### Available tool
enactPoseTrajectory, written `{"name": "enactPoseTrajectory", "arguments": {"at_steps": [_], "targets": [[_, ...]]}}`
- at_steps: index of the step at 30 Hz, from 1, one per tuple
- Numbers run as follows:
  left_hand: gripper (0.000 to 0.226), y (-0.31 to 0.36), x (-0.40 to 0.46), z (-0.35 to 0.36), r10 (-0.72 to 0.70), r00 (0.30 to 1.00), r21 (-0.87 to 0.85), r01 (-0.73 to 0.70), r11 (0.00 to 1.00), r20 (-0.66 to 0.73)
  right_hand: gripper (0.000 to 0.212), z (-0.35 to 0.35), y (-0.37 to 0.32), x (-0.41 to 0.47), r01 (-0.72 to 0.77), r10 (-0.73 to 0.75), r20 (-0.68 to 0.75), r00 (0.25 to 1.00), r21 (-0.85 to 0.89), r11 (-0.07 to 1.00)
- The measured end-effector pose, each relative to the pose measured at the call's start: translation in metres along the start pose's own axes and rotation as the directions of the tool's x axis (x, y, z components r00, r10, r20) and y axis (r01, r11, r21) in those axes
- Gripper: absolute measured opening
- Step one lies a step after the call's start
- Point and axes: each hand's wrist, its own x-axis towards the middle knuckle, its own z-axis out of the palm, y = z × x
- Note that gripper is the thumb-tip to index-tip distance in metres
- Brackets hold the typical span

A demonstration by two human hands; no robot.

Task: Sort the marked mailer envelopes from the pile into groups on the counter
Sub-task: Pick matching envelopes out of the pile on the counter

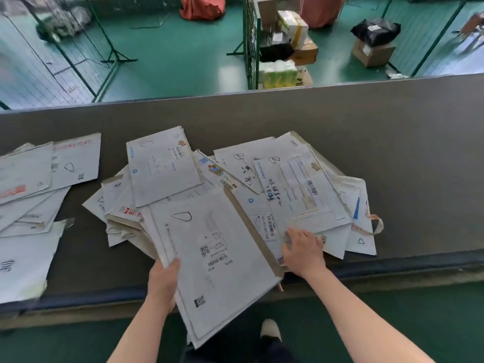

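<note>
A large white mailer envelope (pixel 217 260) marked with a hand-drawn "D" near its far end carries a printed shipping label, a barcode and two QR codes, the small print too blurred to read; its long axis runs from far-left to near-right, with its near end jutting past the near edge of the grey counter (pixel 392 127); the left hand (pixel 162 281) grasps its left edge, thumb on top and fingers beneath, possibly along with other envelopes stacked under it; the right hand (pixel 303 248) lies just to the right of that envelope, fingers spread and pressing flat on the pile (pixel 262 200) of overlapping mailers in the middle of the counter; within the pile, an envelope marked "C" (pixel 163 166) sits at the far left with its long axis running near to far; two envelopes marked "B" (pixel 301 189) lie at the right, the nearer one bearing a barcode label and handwritten black characters; at the left of the counter, apart from the pile, a separate group of envelopes (pixel 34 189) is fanned out, one showing a looped pen mark that may be a letter.
</note>
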Motion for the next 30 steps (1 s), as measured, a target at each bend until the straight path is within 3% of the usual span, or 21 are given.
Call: {"name": "enactPoseTrajectory", "arguments": {"at_steps": [2, 5, 7, 10, 13, 21, 30], "targets": [[0.031, -0.007, -0.011, 0.008, 0.031, 0.999, 0.038, -0.03, 0.999, -0.034, 0.033, -0.002, 0.014, -0.006, 0.068, -0.068, 0.056, 0.996, 0.003, 0.998], [0.025, -0.006, -0.026, 0.018, 0.07, 0.996, 0.067, -0.066, 0.996, -0.06, 0.033, -0.023, 0.038, 0.007, -0.071, 0.065, 0.043, 0.997, 0.184, 0.98], [0.028, -0.006, -0.032, 0.023, 0.094, 0.993, 0.076, -0.089, 0.993, -0.066, 0.05, -0.042, 0.063, 0.026, -0.249, 0.277, -0.065, 0.959, 0.282, 0.927], [0.032, -0.011, -0.043, 0.03, 0.115, 0.99, 0.096, -0.108, 0.99, -0.077, 0.091, -0.06, 0.094, 0.043, -0.443, 0.447, 0.03, 0.894, 0.206, 0.872], [0.032, -0.017, -0.051, 0.037, 0.104, 0.992, 0.103, -0.097, 0.99, -0.068, 0.102, -0.059, 0.107, 0.045, -0.476, 0.473, 0.061, 0.879, 0.106, 0.873], [0.024, -0.018, -0.07, 0.052, 0.083, 0.996, 0.111, -0.079, 0.991, -0.035, 0.12, -0.055, 0.126, 0.047, -0.514, 0.51, 0.079, 0.857, 0.045, 0.857], [0.026, -0.018, -0.078, 0.061, 0.088, 0.996, 0.126, -0.084, 0.988, -0.027, 0.116, -0.05, 0.148, 0.051, -0.515, 0.515, 0.051, 0.856, 0.165, 0.841]]}}
